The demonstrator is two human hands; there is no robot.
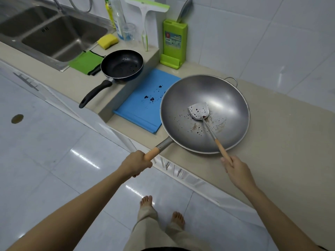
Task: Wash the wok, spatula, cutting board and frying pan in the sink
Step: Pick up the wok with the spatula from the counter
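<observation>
Beige counter (272, 127): gripping wok (204, 114) handle with left hand (136, 164), pinching spatula (199, 111) handle with right hand (235, 171); cutting board (143, 100), frying pan (121, 66), sink (59, 37) lying left of wok.

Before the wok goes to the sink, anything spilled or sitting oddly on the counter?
Dark droplets spot the blue cutting board, which sits partly under the wok. Similar specks mark the spatula and frying pan. Nothing has tipped over.

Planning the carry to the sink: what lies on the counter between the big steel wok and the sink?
In the head view: blue cutting board, then black frying pan, then green cloth beside the steel sink.
</observation>
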